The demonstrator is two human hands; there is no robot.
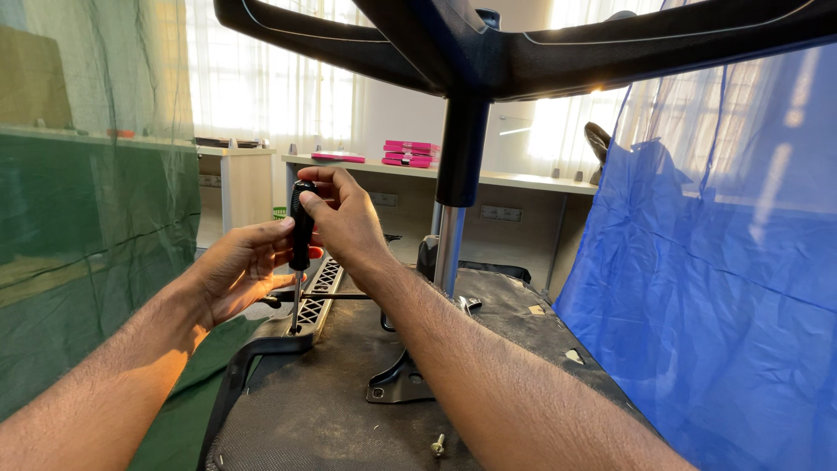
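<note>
An office chair lies upside down in front of me, its black seat underside [349,410] facing up and its star base [488,44] overhead on a chrome gas column [448,249]. A black-handled screwdriver [301,240] stands upright, its tip on the black armrest bracket [279,342] at the seat's left edge. My right hand [344,218] grips the top of the handle. My left hand [240,266] cups the lower handle and shaft from the left. A loose screw [438,447] lies on the seat near me.
A green mesh sheet [87,235] hangs at the left and a blue sheet [715,262] at the right. Behind stand a long desk [514,181] with pink boxes [410,153] and bright curtained windows. The black seat mechanism plate [399,384] sits by the column.
</note>
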